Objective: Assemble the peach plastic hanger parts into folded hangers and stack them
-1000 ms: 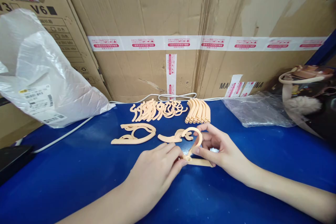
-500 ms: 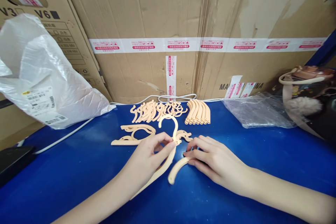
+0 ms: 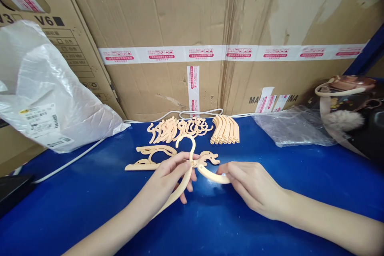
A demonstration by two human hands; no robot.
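My left hand (image 3: pixel 175 172) is closed around the joint of a cream plastic folding hanger (image 3: pixel 192 148). The hanger's hook curves up above my thumb, and one arm slopes down toward me under the hand. In my right hand (image 3: pixel 252 184) is a loose curved hanger arm (image 3: pixel 214 177), pinched at its right end. Its free end lies close to the hanger's joint; whether they touch I cannot tell. Just behind sits another curved cream piece (image 3: pixel 210 157) with notched ends. Left of my left hand lie folded hanger parts (image 3: pixel 144 166), one partly hidden by it.
Toward the back are a pile of loose hooks (image 3: pixel 171 130) and a neat stack of hanger arms (image 3: pixel 225 130). A white cable (image 3: pixel 168 113) runs along the cardboard boxes (image 3: pixel 162 84). A white plastic parcel (image 3: pixel 60 96) stands left, a clear bag (image 3: pixel 294 128) and dark bag (image 3: pixel 348 120) right.
My right hand has swung the loose arm up from pointing toward me, bringing its free end to the hanger's joint. My left hand has shifted slightly left with the hanger, its fingers now showing underneath.
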